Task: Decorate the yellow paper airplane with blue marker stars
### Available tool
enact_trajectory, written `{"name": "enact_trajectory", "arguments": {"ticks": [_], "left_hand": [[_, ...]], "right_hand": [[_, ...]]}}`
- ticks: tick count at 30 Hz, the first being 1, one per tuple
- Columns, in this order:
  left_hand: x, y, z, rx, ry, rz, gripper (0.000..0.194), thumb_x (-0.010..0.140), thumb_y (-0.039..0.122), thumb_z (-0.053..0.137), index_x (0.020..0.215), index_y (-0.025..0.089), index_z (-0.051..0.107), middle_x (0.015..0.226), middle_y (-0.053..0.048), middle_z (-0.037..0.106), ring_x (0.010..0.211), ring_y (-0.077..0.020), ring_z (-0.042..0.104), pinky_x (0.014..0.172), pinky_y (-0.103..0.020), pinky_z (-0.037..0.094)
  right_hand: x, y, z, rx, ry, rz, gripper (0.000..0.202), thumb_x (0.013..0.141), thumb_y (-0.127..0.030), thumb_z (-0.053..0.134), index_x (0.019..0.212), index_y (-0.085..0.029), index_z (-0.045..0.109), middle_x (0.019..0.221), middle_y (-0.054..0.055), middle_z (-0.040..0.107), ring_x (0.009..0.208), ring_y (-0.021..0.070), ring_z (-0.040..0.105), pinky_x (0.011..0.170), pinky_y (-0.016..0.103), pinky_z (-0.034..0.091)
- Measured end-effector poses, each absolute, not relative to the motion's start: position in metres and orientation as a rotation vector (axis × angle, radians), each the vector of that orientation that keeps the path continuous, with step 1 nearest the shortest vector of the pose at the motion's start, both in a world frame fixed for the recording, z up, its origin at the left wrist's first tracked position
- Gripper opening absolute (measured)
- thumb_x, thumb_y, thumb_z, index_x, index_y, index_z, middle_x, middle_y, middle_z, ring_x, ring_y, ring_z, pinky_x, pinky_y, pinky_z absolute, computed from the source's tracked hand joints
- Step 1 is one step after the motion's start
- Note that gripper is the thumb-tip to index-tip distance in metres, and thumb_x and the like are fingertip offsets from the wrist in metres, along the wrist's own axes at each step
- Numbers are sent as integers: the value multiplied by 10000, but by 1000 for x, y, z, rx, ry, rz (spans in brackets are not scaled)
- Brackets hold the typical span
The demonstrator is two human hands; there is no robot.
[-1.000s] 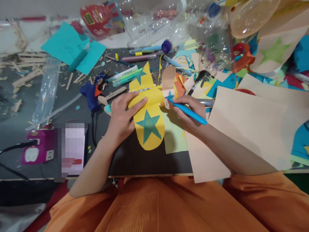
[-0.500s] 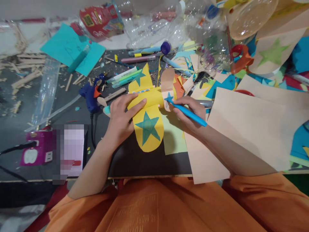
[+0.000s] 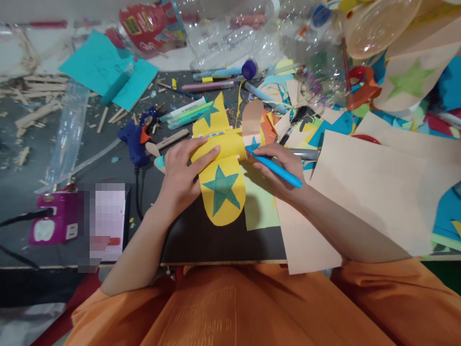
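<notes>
A yellow paper airplane model (image 3: 216, 154) with a rolled body and rounded wings lies in front of me. Teal stars mark its wings, and a peach tail piece (image 3: 252, 115) carries a small blue star. My left hand (image 3: 182, 168) is wrapped round the left end of the body, thumb and forefinger on top. Pinched in my right hand (image 3: 283, 166) is a blue marker (image 3: 279, 172), its tip at the star on the tail piece. A peach paper propeller (image 3: 154, 151) with a teal cap shows left of my left hand.
A blue glue gun (image 3: 137, 139) with its cord, a phone (image 3: 111, 221) and a purple power adapter (image 3: 50, 218) lie left. Peach sheets (image 3: 370, 187) spread right. Plastic bottles (image 3: 230, 33), markers (image 3: 187, 110), wood scraps (image 3: 39, 105) and a turquoise card (image 3: 86, 62) lie beyond.
The marker and my right hand have shifted slightly left and down over the tail piece's star. My left hand keeps its hold on the airplane model.
</notes>
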State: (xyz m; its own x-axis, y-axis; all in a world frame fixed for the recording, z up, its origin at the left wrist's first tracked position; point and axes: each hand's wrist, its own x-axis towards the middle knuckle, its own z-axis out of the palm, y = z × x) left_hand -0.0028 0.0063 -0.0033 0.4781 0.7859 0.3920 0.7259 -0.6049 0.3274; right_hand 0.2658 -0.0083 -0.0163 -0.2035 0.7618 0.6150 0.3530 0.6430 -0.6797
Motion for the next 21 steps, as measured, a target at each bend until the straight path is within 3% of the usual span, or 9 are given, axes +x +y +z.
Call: {"name": "enact_trajectory", "arguments": {"ticks": [5,12,21], "left_hand": [[-4,7,-5,2670,1316,826,343,1015,378,568,1355,367,617,1393,-64,656,1294,-294,613,1090,-486,464],[-3,6,-4,2672,1358,777,330,1029,339,541,1349,349,621,1395,-70,660,1301,-276,612,1093,-472,466],[-4,6,-5,2726,1306,828,374,1010,340,581,1380,388,586,1387,-66,659,1279,-282,616,1073,-490,479]], "right_hand": [[265,-9,-17,-927,-1781,443,159,975,-265,650,1130,-277,681,989,34,793,931,202,773,793,340,631],[264,-12,-16,-964,-1711,379,81,954,-252,639,1028,-255,672,886,27,759,768,167,733,676,301,603],[269,-14,-11,-999,-1634,487,121,918,-210,684,1032,-253,686,901,16,748,779,173,725,688,314,602]]}}
